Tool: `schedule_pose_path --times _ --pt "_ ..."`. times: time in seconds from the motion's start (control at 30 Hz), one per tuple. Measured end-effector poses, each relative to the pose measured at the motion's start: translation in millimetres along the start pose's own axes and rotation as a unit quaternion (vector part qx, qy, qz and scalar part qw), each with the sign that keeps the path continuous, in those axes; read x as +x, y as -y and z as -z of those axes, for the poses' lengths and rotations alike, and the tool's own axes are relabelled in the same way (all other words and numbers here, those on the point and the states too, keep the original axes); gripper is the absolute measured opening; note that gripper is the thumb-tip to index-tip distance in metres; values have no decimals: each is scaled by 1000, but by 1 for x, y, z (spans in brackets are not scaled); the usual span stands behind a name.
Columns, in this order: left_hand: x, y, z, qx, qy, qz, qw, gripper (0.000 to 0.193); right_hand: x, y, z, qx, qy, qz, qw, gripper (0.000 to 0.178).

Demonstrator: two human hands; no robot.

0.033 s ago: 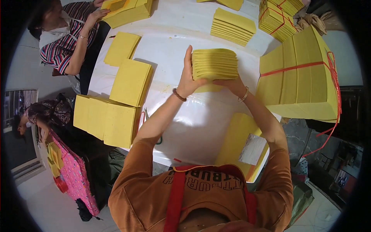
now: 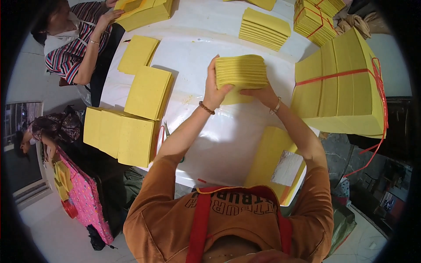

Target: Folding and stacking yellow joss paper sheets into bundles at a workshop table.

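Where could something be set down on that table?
Bare white tabletop shows between the forearms, left of the yellow sheet, and between the held bundle and the left-side stacks. Those crowd the left edge; the tied block, the right.

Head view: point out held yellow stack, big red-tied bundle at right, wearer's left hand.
Held yellow stack (image 2: 241, 72): head view, layered face.
Big red-tied bundle (image 2: 335, 93): head view, side below tie.
Wearer's left hand (image 2: 213, 90): head view, middle of hand.
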State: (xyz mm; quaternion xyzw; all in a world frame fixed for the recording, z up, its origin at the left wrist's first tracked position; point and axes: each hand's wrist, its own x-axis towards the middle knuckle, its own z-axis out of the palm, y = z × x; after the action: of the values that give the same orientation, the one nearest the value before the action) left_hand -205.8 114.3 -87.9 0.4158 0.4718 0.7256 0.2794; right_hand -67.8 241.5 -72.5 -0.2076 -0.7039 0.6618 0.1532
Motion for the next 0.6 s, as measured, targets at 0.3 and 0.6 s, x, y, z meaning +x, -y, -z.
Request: schedule_pose_path --times 0.3,0.6 --pt "0 3 -9 29 -139 -52 989 70 6 18 0 4 -1 45 999 92" --pt "12 -59 -16 -24 -84 158 984 89 9 53 -1 126 52 -60 989 73"
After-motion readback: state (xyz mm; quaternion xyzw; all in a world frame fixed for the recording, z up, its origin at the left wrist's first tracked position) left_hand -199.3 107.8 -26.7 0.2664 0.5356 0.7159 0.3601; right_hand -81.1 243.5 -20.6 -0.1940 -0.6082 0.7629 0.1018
